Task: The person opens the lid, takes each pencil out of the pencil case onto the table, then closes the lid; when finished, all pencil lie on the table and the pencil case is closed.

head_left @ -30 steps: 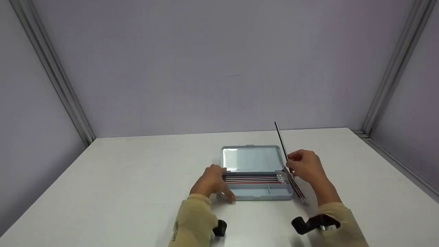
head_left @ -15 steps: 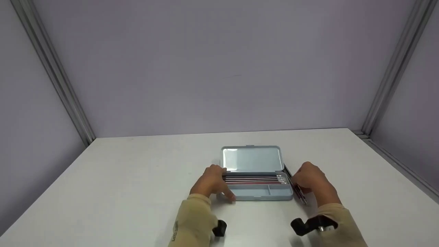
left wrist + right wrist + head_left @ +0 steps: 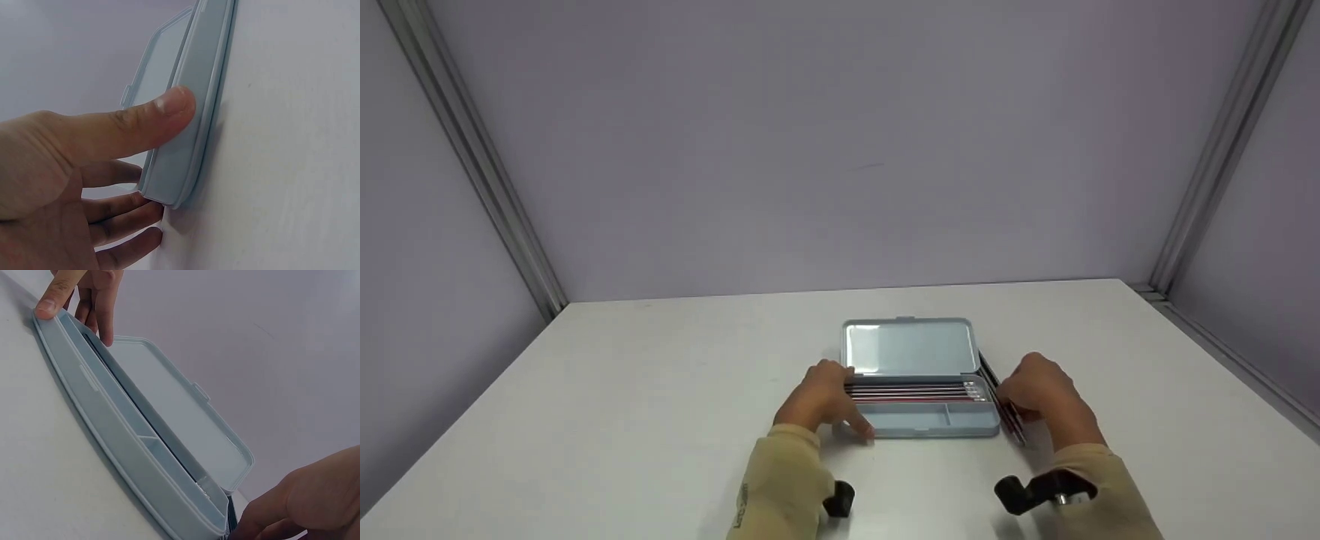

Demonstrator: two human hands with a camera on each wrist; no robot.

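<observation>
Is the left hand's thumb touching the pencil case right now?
Touching. The left wrist view shows the left hand's thumb pressed flat on the pencil case's side wall.

A shallow pale-blue plastic pencil case (image 3: 919, 420) lies flat on the table, its hinged lid (image 3: 910, 346) thrown open away from the person. A row of thin red-and-black pencils (image 3: 915, 391) lies lengthwise inside it. More dark pencils (image 3: 1005, 412) lie just beside its right end.

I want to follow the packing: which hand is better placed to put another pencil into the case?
The right hand, probably: it rests on the loose pencils lying beside the pencil case, while the left hand grips the case's other end, steadying it.
</observation>
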